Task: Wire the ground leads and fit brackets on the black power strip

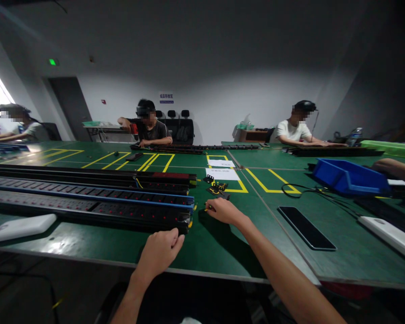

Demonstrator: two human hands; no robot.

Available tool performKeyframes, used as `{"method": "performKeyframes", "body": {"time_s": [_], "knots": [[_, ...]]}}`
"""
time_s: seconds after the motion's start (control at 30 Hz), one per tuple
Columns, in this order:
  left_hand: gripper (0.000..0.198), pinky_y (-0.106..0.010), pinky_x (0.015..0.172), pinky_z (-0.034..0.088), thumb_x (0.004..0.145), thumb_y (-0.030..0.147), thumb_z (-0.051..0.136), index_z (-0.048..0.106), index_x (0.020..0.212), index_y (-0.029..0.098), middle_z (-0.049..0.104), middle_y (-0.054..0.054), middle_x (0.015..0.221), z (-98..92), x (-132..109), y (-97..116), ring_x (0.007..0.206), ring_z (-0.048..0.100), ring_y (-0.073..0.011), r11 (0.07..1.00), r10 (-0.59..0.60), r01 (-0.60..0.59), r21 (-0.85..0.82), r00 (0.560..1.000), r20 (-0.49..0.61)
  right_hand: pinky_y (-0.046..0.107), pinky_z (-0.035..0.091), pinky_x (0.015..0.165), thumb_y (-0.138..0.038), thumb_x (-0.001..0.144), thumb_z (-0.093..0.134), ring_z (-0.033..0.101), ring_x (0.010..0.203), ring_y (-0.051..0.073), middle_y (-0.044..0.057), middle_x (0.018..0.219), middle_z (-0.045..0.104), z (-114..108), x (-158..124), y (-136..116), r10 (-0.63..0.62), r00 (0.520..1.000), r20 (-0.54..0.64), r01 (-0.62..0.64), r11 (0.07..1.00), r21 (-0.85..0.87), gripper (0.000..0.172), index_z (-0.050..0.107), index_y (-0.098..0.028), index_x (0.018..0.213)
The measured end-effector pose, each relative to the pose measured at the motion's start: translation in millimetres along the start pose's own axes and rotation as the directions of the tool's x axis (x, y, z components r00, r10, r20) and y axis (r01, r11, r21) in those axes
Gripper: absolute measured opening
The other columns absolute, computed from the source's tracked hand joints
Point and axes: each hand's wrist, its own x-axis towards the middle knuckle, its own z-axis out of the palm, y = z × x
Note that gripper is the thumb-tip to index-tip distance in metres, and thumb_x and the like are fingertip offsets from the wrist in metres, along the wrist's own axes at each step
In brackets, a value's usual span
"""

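Observation:
My left hand (161, 253) is closed, its fingers curled beside the near end of a long black strip (135, 215) with red dots along it. What it holds, if anything, is hidden. Over the green table, just right of the strips' ends, my right hand (223, 210) pinches a small yellow piece (207, 208) at its fingertips; its kind is too small to make out. A blue-edged strip (121, 196) and further dark strips (87, 173) lie parallel behind. Beyond my right hand is a small heap of black and yellow parts (218, 188).
On the green table (229, 256) lie a phone (306, 227), white power banks (22, 227) (389, 236), a black cable (327, 193), paper sheets (222, 174) and a blue bin (349, 176). Another person's hand (396, 166) reaches in at right. Several people sit around; one holds a red drill (134, 129).

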Motion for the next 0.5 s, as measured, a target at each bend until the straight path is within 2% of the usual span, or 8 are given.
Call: {"method": "performKeyframes", "body": {"time_s": [0.5], "knots": [[0.033,-0.031,0.059,0.02,0.101,0.034,0.043,0.042,0.07,0.022,0.055,0.002,0.062,1.0,-0.8,-1.3,0.058,0.054,-0.0153,1.0,0.011,-0.011,-0.006,1.0,-0.016,0.027,0.041,0.066,-0.023,0.092,0.056,0.07,0.085,0.022,0.006,0.093,0.075,3.6,1.1,3.0,-0.026,0.999,-0.028,0.026,1.0,-0.007,0.016,0.071,-0.021,0.1]]}}
